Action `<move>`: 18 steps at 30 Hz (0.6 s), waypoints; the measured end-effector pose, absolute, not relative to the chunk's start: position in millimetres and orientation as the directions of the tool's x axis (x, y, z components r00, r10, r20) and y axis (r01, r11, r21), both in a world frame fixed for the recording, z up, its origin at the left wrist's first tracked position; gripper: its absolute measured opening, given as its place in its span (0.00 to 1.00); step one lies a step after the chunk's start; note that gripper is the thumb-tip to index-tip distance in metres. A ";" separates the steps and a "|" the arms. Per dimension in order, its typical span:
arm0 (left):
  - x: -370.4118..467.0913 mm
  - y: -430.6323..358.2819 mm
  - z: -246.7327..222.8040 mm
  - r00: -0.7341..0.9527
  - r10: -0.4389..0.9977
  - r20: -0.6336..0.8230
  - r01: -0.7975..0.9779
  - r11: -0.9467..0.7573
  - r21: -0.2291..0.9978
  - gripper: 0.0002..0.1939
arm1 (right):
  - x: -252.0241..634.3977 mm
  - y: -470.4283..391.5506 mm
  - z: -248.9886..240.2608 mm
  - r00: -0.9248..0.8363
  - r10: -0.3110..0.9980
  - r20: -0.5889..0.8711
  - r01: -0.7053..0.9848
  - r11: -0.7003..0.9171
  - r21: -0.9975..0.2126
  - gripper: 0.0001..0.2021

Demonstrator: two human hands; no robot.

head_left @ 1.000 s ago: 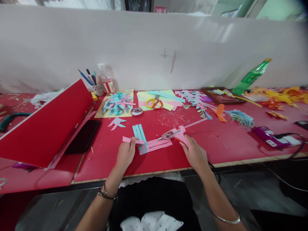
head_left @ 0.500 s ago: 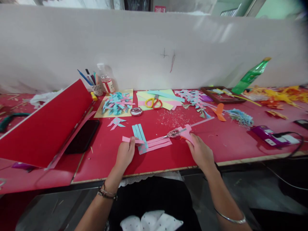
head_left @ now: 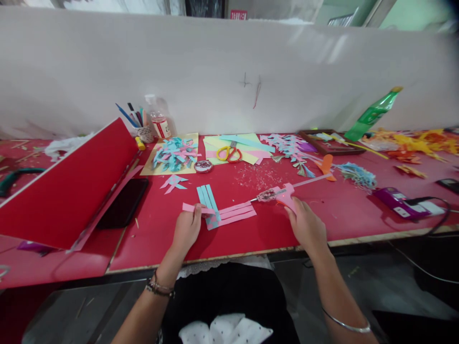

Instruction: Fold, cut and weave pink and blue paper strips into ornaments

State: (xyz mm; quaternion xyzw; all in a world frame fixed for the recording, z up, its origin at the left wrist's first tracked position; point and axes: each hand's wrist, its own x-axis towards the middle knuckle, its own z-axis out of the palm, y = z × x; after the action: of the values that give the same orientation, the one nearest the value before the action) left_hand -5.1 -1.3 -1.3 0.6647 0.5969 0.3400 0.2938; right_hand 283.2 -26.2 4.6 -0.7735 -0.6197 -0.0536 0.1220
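Between thumb and fingers, my left hand (head_left: 189, 224) pinches a pink paper strip (head_left: 190, 208) at the corner of a woven piece. From that checkered corner, blue paper strips (head_left: 206, 196) run away from me and pink paper strips (head_left: 236, 213) run to the right. My right hand (head_left: 308, 224) is wrapped round the handle of a pink glue gun (head_left: 285, 195), whose nozzle points left, just above the far ends of the pink strips. A pale glue stick (head_left: 311, 180) sticks out of its back. A small woven pink and blue piece (head_left: 174, 182) lies farther off.
Behind lie a pile of woven pieces (head_left: 175, 154), yellow-and-red-handled scissors (head_left: 229, 153) on paper sheets, and a round lidded tin (head_left: 203, 166). A propped red board (head_left: 71, 191) and a phone (head_left: 124, 203) are left; a green bottle (head_left: 375, 114) and purple device (head_left: 399, 203) stand right.
My right hand has drawn the glue gun to the right and slightly back, away from the pink strips. My left hand and the woven piece have stayed put.
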 end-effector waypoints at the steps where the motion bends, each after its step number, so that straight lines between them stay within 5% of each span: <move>1: -5.0 -1.4 -1.0 0.059 0.993 0.104 0.594 -0.118 0.796 0.23 | 283.5 -26.4 5.0 0.231 0.944 0.236 0.970 -0.206 -0.127 0.18; 9: -4.5 -1.6 -0.2 0.051 0.994 0.100 0.594 -0.111 0.797 0.24 | 280.2 -28.0 8.0 0.285 0.900 0.330 0.954 -0.234 -0.186 0.22; 18: -4.5 -0.5 -3.4 0.056 0.994 0.099 0.595 -0.113 0.796 0.24 | 248.0 -27.4 -1.7 0.081 0.957 0.277 0.977 -0.022 -0.210 0.26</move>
State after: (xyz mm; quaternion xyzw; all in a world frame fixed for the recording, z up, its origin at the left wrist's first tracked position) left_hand -4.5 -0.5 -3.4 0.6646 0.5977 0.3387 0.2939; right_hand 248.0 -27.4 -1.7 -0.7141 -0.6773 -0.0288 0.1744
